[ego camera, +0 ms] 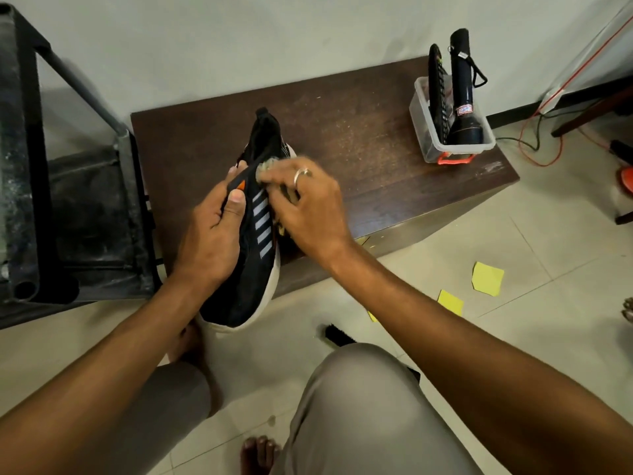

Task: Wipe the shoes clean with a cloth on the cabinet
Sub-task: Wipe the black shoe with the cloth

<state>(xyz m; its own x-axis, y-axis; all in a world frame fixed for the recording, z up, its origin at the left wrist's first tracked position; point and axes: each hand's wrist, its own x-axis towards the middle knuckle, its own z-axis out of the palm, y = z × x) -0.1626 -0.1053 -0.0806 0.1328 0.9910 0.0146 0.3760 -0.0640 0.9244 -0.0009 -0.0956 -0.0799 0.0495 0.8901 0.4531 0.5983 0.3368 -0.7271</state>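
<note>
A black shoe (pixel 246 279) with white side stripes, an orange tab and a pale sole is held on edge over the front of the dark wooden cabinet (pixel 359 138), its toe pointing toward me. My left hand (pixel 212 231) grips the shoe's upper near the tongue, thumb on top. My right hand (pixel 308 207), wearing a ring, presses a crumpled greyish cloth (pixel 265 166) against the shoe's right side. Most of the cloth is hidden under my fingers.
A clear plastic tub (pixel 445 145) holding a black torch and a remote stands at the cabinet's back right. A dark metal frame (pixel 51 166) stands to the left. A black brush (pixel 337 335), yellow paper notes (pixel 486 279) and orange cables (pixel 548 156) lie on the tiled floor.
</note>
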